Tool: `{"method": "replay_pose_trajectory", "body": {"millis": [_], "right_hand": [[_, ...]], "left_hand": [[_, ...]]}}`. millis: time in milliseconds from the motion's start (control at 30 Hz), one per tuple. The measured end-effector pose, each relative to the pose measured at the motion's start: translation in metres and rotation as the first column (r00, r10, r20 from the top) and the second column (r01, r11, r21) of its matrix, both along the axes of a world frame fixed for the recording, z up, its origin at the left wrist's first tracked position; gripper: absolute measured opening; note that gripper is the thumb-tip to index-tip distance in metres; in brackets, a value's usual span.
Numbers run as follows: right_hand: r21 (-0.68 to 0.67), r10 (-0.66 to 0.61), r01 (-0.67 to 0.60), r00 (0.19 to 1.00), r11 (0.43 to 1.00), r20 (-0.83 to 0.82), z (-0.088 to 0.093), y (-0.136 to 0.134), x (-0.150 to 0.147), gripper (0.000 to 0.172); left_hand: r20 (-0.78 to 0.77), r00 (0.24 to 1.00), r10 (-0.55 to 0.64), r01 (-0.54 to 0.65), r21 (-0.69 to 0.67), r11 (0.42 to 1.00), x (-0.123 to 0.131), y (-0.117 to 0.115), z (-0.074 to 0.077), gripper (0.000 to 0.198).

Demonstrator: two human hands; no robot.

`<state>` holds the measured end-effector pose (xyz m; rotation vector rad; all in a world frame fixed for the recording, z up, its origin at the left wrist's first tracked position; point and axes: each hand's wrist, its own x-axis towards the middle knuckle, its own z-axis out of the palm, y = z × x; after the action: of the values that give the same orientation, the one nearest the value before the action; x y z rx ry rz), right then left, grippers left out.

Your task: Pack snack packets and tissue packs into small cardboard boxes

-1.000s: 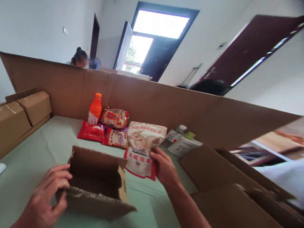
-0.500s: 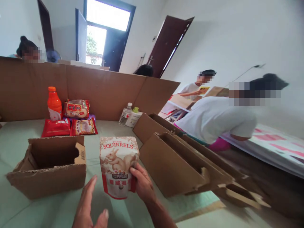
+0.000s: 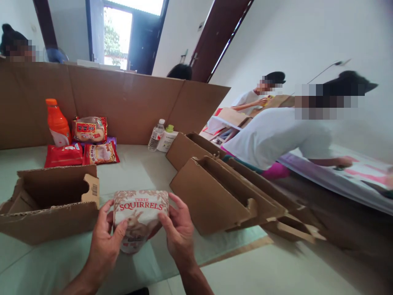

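Note:
A white and red snack pouch [image 3: 139, 219] printed "Three Squirrels" is gripped at both sides, its top tilted toward the far side of the table. My left hand [image 3: 106, 235] holds its left edge, thumb on the front. On the right edge, my right hand [image 3: 179, 227] grips it with the thumb across the front. To the left stands an open cardboard box [image 3: 55, 219], close to my left hand. Beyond it are an orange bottle [image 3: 57, 123], a red packet [image 3: 64, 155], a cracker bag [image 3: 89, 129] and a red and white packet [image 3: 100, 154].
Brown cardboard organisers [image 3: 211, 192] stand on the right of the table. A clear water bottle [image 3: 156, 136] and a white bottle with a green cap [image 3: 167, 138] are behind them. A cardboard screen [image 3: 129, 102] closes off the back. A person in white [image 3: 276, 135] leans at right.
My left hand has come to the pouch and taken its left side. The pouch has lowered and tipped back, and the view has shifted.

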<state>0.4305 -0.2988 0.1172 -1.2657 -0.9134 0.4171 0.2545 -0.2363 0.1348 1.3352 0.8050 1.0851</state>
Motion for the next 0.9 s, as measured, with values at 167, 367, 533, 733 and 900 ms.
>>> {"method": "replay_pose_trajectory", "body": {"millis": [167, 367, 533, 733, 900], "right_hand": [[-0.01, -0.012, 0.02, 0.839, 1.0, 0.544, 0.002, -0.02, 0.015, 0.048], [-0.088, 0.048, 0.023, 0.684, 0.996, 0.728, 0.009, -0.031, 0.026, 0.033], [-0.069, 0.059, -0.019, 0.752, 0.997, 0.657, 0.015, -0.03, 0.021, 0.016], [-0.126, 0.324, -0.314, 0.944, 0.941, 0.066, -0.002, -0.022, 0.021, 0.03], [-0.218, 0.523, -0.526, 0.849, 0.822, -0.077, -0.02, -0.024, 0.024, 0.042]], "left_hand": [[-0.253, 0.959, 0.126, 0.052, 0.597, 0.801, -0.015, 0.001, -0.002, 0.039], [-0.333, 0.926, 0.174, 0.144, 0.742, 0.654, -0.026, -0.005, 0.01, 0.043], [-0.433, 0.868, 0.244, 0.211, 0.765, 0.609, -0.034, -0.012, 0.021, 0.022], [-0.465, 0.884, -0.039, 0.333, 0.571, 0.75, -0.03, -0.007, 0.024, 0.013], [-0.469, 0.88, -0.077, 0.309, 0.442, 0.842, -0.034, -0.011, 0.011, 0.012]]}}
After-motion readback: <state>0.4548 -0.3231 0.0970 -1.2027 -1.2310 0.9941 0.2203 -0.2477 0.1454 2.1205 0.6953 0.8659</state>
